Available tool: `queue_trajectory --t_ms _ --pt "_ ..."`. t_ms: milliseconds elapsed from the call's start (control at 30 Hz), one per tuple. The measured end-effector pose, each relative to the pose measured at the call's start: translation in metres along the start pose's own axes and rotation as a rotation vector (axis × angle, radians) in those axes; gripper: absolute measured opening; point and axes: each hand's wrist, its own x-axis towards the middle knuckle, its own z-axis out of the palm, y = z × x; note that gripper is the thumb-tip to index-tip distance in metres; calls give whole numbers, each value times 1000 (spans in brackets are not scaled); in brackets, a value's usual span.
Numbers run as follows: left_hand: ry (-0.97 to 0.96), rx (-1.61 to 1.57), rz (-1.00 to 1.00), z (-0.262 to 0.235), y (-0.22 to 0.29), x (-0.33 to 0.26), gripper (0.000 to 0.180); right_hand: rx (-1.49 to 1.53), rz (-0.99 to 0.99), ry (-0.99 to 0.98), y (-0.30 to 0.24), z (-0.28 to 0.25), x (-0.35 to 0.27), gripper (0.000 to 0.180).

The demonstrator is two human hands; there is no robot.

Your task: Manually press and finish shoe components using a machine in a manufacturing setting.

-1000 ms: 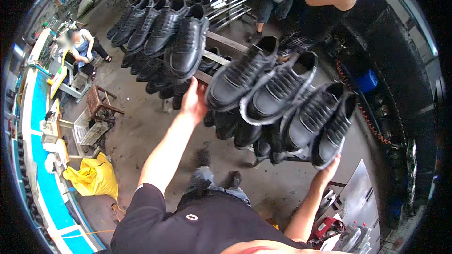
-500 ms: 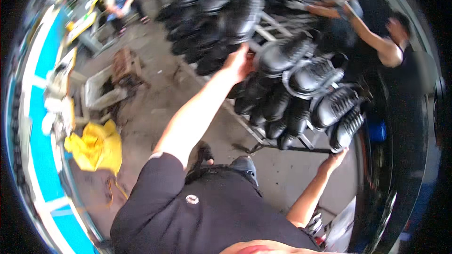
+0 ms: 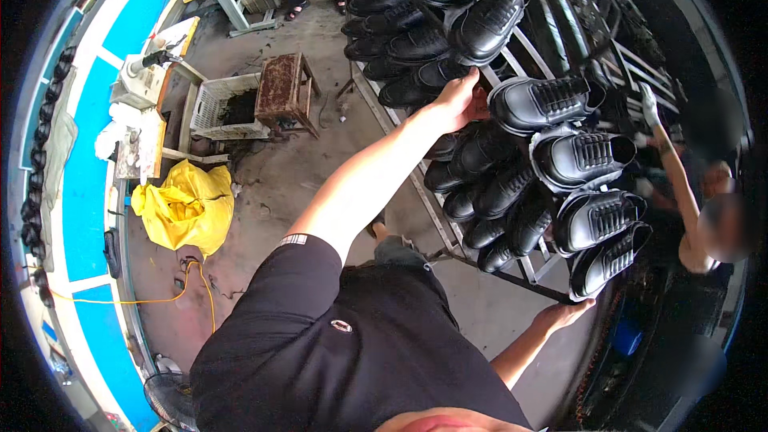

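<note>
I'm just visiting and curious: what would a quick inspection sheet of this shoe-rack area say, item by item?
Surface: grey concrete floor, stained and dusty.
Job's things: metal rack loaded with rows of black shoes.
Clutter: yellow bag on the floor, rusty stool, white crate.
Hands: left hand grips the rack between shoes; right hand is at the rack's lower bar, grip unclear.
Cables: yellow cord trailing over the floor.
Surroundings: blue bench on the left, a fan low down, a seated person at the top, another person behind the rack.
</note>
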Motion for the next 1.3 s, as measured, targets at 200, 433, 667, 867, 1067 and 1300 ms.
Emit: queue_trajectory --t_ms 200,433,667,867,1067,1300 --pt "-60 -2 51 24 27 -16 49 -122 -34 35 -18 6 -11 71" --pt "-52 71 143 46 20 -40 56 280 255 38 5 -3 -1 74" --pt "-26 90 177 44 9 -45 57 301 164 -48 56 -22 37 75" --pt "-23 93 199 44 6 -60 65 475 278 -113 70 -15 67 78" --pt "3 104 271 52 2 -88 74 524 169 -155 108 -26 107 69" --pt "10 111 368 44 -9 -126 66 448 43 -256 95 -33 101 76"
